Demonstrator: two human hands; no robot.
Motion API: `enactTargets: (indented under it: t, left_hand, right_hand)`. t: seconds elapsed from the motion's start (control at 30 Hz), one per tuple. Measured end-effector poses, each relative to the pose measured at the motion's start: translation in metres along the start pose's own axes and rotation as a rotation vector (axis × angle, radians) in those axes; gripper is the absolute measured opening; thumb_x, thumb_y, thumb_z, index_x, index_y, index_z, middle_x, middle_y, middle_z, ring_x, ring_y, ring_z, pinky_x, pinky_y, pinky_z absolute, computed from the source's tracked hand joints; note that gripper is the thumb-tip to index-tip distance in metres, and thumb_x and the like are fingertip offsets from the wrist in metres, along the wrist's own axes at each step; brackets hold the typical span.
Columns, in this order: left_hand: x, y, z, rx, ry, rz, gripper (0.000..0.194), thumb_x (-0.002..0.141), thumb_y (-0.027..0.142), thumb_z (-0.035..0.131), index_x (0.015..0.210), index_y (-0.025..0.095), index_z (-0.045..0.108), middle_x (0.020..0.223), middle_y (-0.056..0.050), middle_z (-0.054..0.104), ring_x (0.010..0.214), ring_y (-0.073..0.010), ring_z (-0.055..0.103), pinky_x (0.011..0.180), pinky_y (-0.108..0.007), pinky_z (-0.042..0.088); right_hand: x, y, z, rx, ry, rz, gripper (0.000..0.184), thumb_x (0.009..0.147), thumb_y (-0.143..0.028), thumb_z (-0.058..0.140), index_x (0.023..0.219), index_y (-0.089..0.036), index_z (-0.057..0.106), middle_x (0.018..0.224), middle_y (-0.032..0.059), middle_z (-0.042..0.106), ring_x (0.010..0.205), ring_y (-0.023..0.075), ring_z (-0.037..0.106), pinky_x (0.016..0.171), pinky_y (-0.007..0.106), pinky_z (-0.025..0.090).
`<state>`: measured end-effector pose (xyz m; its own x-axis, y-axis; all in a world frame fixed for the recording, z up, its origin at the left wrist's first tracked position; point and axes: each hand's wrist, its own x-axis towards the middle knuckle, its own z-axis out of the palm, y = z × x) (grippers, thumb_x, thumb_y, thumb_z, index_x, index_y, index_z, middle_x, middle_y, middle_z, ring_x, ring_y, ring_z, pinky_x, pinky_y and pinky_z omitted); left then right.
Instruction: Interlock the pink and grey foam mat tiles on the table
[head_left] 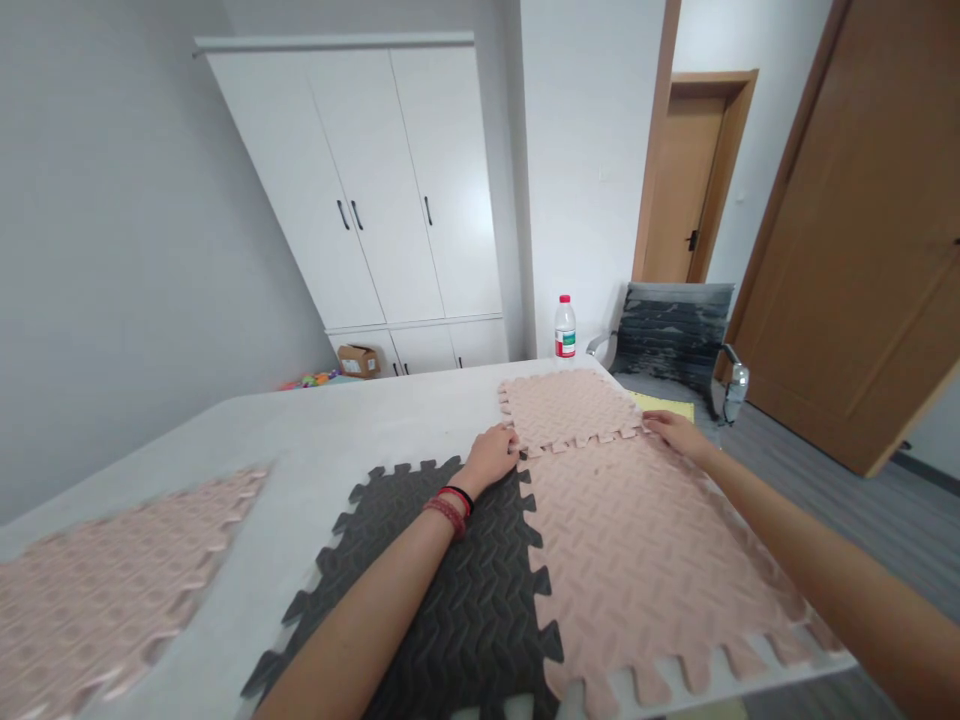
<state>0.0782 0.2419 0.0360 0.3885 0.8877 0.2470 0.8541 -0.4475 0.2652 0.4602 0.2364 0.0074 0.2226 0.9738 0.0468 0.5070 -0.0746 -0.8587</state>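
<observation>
A far pink foam mat tile (570, 405) and a larger-looking near pink foam mat tile (637, 540) meet along a toothed seam, with small gaps showing. My left hand (492, 456), a red and black band at its wrist, has its fingers closed at the left end of that seam, on the far tile's corner. At the seam's right end, my right hand (670, 430) pinches the edge of the far tile; its fingertips are partly hidden. Beneath my left forearm lies a dark grey foam mat tile (465, 590), its toothed edge against the near pink tile.
Another pink foam tile (127, 580) lies apart on the left of the white table (300, 430). A red-capped bottle (565, 328) stands at the far edge. Behind are a chair (671, 340), a white cabinet (405, 180) and a cardboard box (358, 361).
</observation>
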Motion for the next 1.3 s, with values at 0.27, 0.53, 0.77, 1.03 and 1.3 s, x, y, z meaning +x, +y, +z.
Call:
enactTargets:
  t: [0.27, 0.53, 0.77, 1.03, 1.3]
  left_hand:
    - [0.014, 0.008, 0.008, 0.068, -0.060, -0.025, 0.023, 0.085, 0.037, 0.050, 0.088, 0.018, 0.061, 0.100, -0.007, 0.063, 0.092, -0.0182, 0.059, 0.079, -0.026, 0.044]
    - [0.016, 0.021, 0.007, 0.198, -0.082, -0.038, 0.029, 0.085, 0.039, 0.050, 0.094, 0.015, 0.062, 0.107, -0.011, 0.062, 0.097, -0.0223, 0.059, 0.077, -0.030, 0.044]
    - [0.009, 0.043, 0.005, 0.321, -0.014, 0.073, 0.030, 0.089, 0.026, 0.045, 0.115, 0.013, 0.054, 0.115, -0.016, 0.058, 0.110, -0.0279, 0.052, 0.092, -0.043, 0.038]
    - [0.008, 0.073, 0.014, 0.362, -0.127, 0.305, 0.028, 0.091, 0.012, 0.038, 0.110, 0.017, 0.058, 0.104, -0.010, 0.063, 0.098, -0.0217, 0.058, 0.079, -0.033, 0.045]
    - [0.007, 0.094, 0.018, 0.425, -0.197, 0.254, 0.026, 0.090, 0.033, 0.056, 0.106, 0.013, 0.059, 0.102, -0.006, 0.063, 0.091, -0.0168, 0.062, 0.080, -0.037, 0.052]
  right_hand:
    - [-0.003, 0.007, 0.025, -0.536, 0.105, -0.240, 0.039, 0.087, -0.021, 0.047, 0.123, -0.011, 0.054, 0.122, 0.0121, 0.059, 0.112, 0.0236, 0.047, 0.103, 0.035, 0.030]
    - [-0.020, -0.005, 0.027, -0.831, 0.229, -0.265, 0.035, 0.093, -0.031, 0.036, 0.112, -0.014, 0.060, 0.104, 0.0123, 0.063, 0.105, 0.0256, 0.049, 0.086, 0.033, 0.039]
    - [-0.022, -0.010, 0.030, -0.978, 0.228, -0.278, 0.033, 0.092, -0.029, 0.038, 0.107, -0.019, 0.066, 0.112, 0.0109, 0.057, 0.107, 0.0234, 0.049, 0.082, 0.030, 0.040]
    - [-0.024, -0.020, 0.035, -1.105, 0.138, -0.284, 0.035, 0.093, -0.027, 0.035, 0.100, -0.015, 0.067, 0.103, 0.0121, 0.059, 0.100, 0.0228, 0.054, 0.079, 0.030, 0.042]
    - [-0.021, -0.056, 0.040, -1.182, 0.027, -0.185, 0.064, 0.094, -0.055, 0.028, 0.093, -0.007, 0.070, 0.103, 0.0223, 0.061, 0.094, 0.0277, 0.061, 0.077, 0.035, 0.046]
